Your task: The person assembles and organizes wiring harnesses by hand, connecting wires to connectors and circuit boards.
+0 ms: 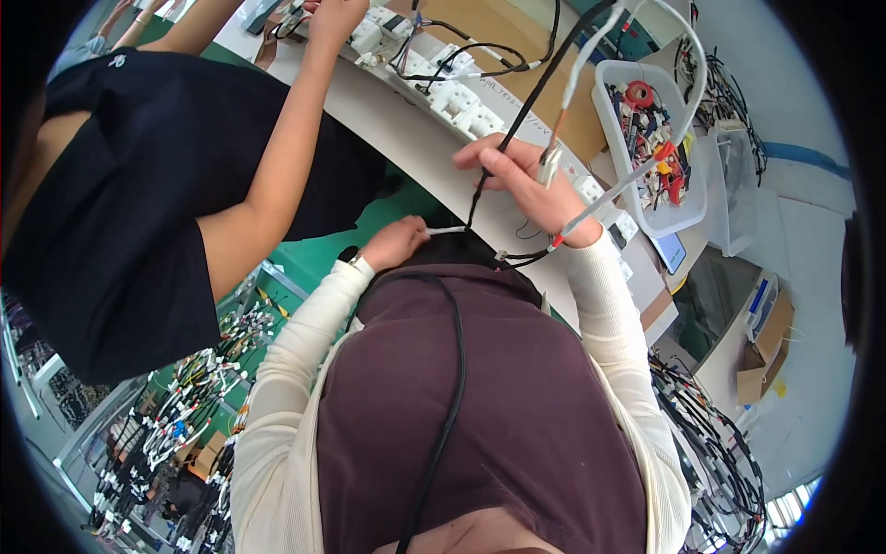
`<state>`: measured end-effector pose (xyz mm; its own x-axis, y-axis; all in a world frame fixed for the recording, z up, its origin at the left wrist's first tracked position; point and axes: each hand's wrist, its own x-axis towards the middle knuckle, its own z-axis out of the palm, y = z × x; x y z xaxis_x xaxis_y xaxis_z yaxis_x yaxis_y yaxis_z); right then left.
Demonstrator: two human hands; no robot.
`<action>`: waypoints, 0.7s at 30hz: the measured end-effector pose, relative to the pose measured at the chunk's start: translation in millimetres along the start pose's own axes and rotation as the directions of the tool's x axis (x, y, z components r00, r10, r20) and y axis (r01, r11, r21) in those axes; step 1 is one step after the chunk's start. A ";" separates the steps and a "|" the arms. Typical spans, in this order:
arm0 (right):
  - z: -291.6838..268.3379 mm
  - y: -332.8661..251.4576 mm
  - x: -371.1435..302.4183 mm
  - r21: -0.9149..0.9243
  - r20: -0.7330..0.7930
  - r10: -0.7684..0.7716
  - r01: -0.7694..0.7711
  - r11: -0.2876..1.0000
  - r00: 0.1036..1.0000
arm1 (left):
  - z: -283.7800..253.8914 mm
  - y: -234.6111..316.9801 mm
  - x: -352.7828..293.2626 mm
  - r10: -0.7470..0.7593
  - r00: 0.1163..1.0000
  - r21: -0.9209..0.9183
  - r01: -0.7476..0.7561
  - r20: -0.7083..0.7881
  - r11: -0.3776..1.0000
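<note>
My left hand (397, 242) is closed around the end of a short white-sleeved cable piece (447, 230), near the table's front edge. That piece meets a black cable (527, 109), which runs upward past my right hand (535, 185). My right hand pinches the black cable between thumb and fingers. A white connector (550, 166) on thin wires hangs against the same hand. Over my right wrist loops a grey-white cable (604, 198) with red bands, and its black-wired end (526, 258) hangs close to my body.
A long board with white sockets (461, 106) lies along the table (388, 115). On the right stands a clear plastic bin (688, 217) of small connectors and red tape. Another person in dark clothes (175, 175) works close on my left. Bundled cables (711, 443) hang at lower right.
</note>
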<state>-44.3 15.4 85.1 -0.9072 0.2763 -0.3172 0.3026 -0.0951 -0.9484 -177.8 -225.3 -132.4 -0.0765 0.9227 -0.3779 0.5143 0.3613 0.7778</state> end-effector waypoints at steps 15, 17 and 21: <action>-15.0 -39.7 -86.6 -0.058 -0.582 -0.325 0.360 0.931 0.746 | -73.7 45.2 -3.9 -0.255 0.917 -0.734 -0.057 -0.307 0.677; -10.1 -45.1 -93.2 -0.194 -0.658 -0.419 0.397 0.897 0.626 | -74.9 55.5 13.7 -0.143 0.854 -0.373 -0.064 -0.501 0.926; -3.4 -54.8 -113.3 -0.048 -0.595 -0.495 0.587 0.808 0.633 | -78.9 71.2 48.1 -0.149 0.914 -0.504 -0.068 -0.378 0.861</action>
<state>42.9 -7.5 173.0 -0.5503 0.7911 0.2672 -0.2741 0.1311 -0.9527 -212.2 -144.6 -55.6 -0.4699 0.8400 -0.2714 0.0181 0.3166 0.9484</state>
